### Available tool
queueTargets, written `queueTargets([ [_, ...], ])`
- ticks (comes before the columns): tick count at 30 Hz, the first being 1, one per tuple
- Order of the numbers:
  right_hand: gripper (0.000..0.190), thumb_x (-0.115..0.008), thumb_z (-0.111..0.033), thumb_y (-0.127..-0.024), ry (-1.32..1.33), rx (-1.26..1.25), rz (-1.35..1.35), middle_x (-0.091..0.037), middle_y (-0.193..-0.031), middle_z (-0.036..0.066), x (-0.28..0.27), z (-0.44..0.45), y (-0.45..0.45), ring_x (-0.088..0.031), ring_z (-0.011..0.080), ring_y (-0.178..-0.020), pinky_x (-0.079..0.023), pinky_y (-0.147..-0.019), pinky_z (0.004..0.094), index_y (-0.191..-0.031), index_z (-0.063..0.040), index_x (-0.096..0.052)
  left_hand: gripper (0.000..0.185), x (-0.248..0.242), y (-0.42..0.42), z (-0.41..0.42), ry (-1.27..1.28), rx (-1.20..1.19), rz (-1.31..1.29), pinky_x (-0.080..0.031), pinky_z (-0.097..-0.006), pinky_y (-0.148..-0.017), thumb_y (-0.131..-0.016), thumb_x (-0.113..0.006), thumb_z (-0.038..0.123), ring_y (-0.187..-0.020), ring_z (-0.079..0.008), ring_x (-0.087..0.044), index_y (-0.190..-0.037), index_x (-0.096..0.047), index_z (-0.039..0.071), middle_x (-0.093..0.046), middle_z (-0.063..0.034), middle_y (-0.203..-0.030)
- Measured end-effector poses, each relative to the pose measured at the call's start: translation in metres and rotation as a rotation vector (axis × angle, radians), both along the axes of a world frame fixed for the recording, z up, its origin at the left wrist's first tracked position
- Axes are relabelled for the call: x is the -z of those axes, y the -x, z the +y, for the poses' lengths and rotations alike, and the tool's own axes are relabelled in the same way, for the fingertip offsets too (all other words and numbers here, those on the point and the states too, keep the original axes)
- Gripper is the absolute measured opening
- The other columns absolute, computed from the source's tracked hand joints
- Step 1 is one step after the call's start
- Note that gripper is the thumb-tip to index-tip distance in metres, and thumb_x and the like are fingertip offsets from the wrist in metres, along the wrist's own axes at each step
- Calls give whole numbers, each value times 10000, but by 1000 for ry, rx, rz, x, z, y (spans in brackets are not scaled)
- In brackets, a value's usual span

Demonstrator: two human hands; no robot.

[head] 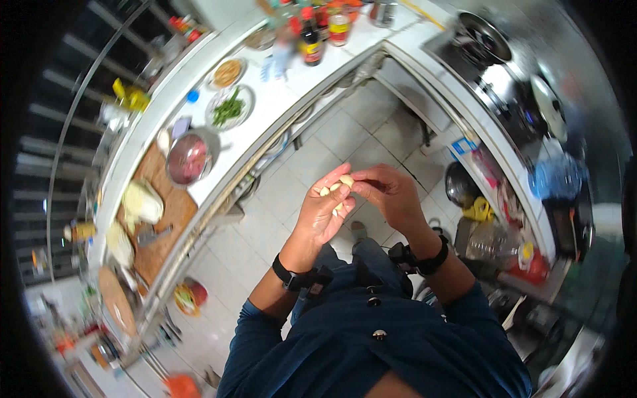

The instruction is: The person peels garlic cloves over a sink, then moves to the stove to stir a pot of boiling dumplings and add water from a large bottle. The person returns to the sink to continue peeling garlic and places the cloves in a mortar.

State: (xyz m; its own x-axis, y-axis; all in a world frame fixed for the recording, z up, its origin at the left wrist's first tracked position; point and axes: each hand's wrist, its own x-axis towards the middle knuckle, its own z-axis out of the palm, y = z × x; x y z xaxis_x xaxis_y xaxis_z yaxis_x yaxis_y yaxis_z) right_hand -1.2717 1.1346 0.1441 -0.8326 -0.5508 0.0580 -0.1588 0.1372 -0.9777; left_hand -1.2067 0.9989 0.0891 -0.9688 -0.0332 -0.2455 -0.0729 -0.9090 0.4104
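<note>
Several peeled garlic cloves (336,188) lie in my left hand (321,206), whose palm is turned up and whose thumb presses over them. The skin of that hand looks wet. Thumb and fingertips of my right hand (390,191) pinch one pale clove (346,180) at the edge of the left hand. Both hands are held in front of my body, above the tiled floor (278,199). The left fingers partly hide the cloves.
Along the left counter stand a cutting board (174,214) with napa cabbage (143,201) and a cleaver (153,236), a metal pot of meat (191,159), a plate of chopped greens (230,108) and sauce bottles (311,40). On the right, a gas stove (502,94) shows a blue flame.
</note>
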Motion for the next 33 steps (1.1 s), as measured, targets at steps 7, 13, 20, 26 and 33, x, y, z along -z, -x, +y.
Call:
queueTargets([
  [7, 125, -631, -58, -780, -4, -380, 89, -603, -774, 90, 5, -28, 1, -584, 130, -670, -466, -586, 236, -897, -17, -645, 353, 2, -47, 7, 54, -348, -56, -442, -210, -591, -812, -629, 58, -727, -98, -547, -1145, -527, 2, -597, -49, -924],
  [13, 95, -596, -39, -793, 56, -575, 177, -576, -789, 95, 7, -68, -36, -572, 179, -679, -458, -593, 270, -881, -6, -606, 327, -6, -107, 1, 144, -518, -93, -398, -179, -546, -824, -620, 80, -676, -73, -492, -1126, -542, -16, -584, -34, -896],
  [20, 174, -588, -66, -807, 7, -1012, 231, -565, -792, 110, -12, -118, -91, -551, 213, -701, -440, -636, 281, -970, -20, -627, 322, -13, -190, -21, 284, -668, -101, -394, -172, -537, -803, -646, 73, -674, -56, -479, -1095, -558, -29, -578, -27, -861],
  [26, 170, -611, -75, -785, 20, -1228, 320, -575, -790, 98, -16, -167, -171, -550, 222, -709, -438, -644, 282, -947, -51, -656, 270, -12, -282, -51, 334, -774, -190, -409, -171, -543, -777, -670, 49, -654, -54, -492, -1018, -573, -22, -579, -33, -830],
  [33, 154, -650, -13, -741, -2, -1198, 240, -600, -787, 61, -6, -205, -276, -543, 121, -659, -435, -591, 236, -891, -43, -668, 226, -6, -379, -79, 326, -900, -213, -435, -177, -565, -738, -697, 16, -669, -61, -521, -919, -563, 3, -582, -32, -811],
])
